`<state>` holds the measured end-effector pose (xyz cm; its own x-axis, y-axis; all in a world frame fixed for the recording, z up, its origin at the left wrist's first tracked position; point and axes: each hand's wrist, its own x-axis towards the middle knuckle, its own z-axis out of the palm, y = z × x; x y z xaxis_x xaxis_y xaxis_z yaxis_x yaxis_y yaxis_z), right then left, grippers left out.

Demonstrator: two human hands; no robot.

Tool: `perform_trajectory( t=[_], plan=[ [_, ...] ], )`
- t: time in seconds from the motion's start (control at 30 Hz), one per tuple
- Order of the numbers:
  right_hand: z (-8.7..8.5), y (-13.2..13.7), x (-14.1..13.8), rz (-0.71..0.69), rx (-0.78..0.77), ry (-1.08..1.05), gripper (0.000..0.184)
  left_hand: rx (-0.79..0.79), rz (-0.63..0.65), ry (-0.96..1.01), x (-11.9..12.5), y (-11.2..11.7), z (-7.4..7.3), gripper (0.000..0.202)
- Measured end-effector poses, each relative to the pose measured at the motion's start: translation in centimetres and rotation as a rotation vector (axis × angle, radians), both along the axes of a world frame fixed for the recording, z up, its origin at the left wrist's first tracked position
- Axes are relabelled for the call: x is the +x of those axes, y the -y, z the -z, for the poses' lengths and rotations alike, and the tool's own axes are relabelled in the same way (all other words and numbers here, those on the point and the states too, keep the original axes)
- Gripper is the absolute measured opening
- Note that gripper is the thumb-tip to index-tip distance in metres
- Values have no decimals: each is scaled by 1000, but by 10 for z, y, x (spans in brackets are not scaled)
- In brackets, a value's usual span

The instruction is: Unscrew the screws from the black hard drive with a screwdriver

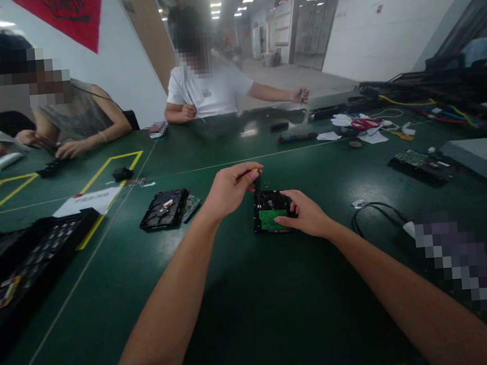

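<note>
In the head view a hard drive [269, 220] with a green circuit board lies on the green table in front of me. My right hand [309, 215] grips its right side, thumb across the board and fingers at the far edge. Above the drive's far left corner, my left hand [233, 188] is closed around a thin screwdriver [255, 171] with a yellow end, pointing downward. Whether its tip sits in a screw is too small to tell. Tiny loose bits, perhaps screws [267, 185], lie just beyond the drive.
To the left are a black drive casing [161, 211], a loose circuit board [191, 207] and a long black tray [63, 247]. At right lie another drive [421, 167], a grey metal box [477, 157] and a black cable [375, 204]. Two people work across the table.
</note>
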<state>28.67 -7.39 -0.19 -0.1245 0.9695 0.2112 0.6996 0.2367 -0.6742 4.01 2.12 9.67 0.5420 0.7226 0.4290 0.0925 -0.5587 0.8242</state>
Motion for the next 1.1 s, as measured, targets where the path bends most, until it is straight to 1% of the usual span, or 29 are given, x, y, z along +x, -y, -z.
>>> perform_trajectory(
  t=[0.27, 0.4, 0.5, 0.63, 0.77, 0.97, 1.1],
  plan=[
    [0, 1, 0, -13, 12, -11, 76, 18, 19, -32, -3, -2, -3, 28],
    [0, 1, 1, -5, 10, -6, 75, 60, -15, -50, -2, 1, -5, 27],
    [0, 1, 1, -7, 6, -5, 76, 62, -23, -60, -2, 3, -6, 28],
    [-1, 0, 0, -13, -1, -4, 75, 63, 18, -84, -2, 6, -8, 30],
    [-2, 0, 0, -19, 0, -6, 76, 97, 54, -101, -2, 7, -7, 32],
    [1, 0, 0, -15, 13, -20, 76, 157, -15, -81, -2, 3, -3, 30],
    [1, 0, 0, -16, 27, -28, 77, 163, -14, -75, -2, 3, -3, 30]
  ],
)
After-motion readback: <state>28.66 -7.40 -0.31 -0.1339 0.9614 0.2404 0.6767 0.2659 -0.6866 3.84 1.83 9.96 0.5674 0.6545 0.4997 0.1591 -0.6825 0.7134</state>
